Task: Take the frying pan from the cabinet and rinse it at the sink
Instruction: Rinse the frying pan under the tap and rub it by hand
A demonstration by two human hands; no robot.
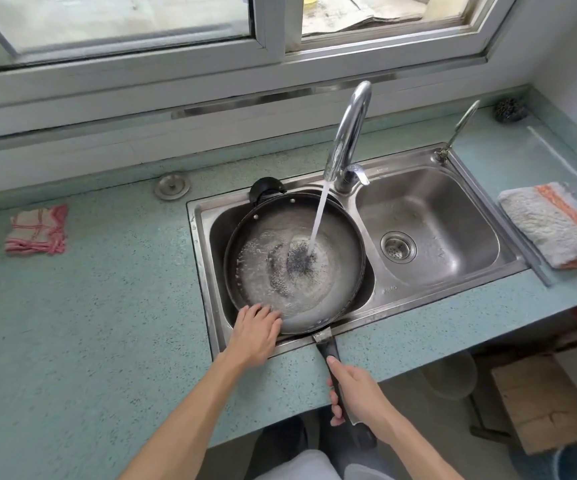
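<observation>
One frying pan sits in a double sink of two basins, left and right, under one running faucet. Two hands, left and right, are in view. Two folded cloths lie on the counter: one pink, one grey and orange. One dark scourer and one round metal cap complete the count.
</observation>
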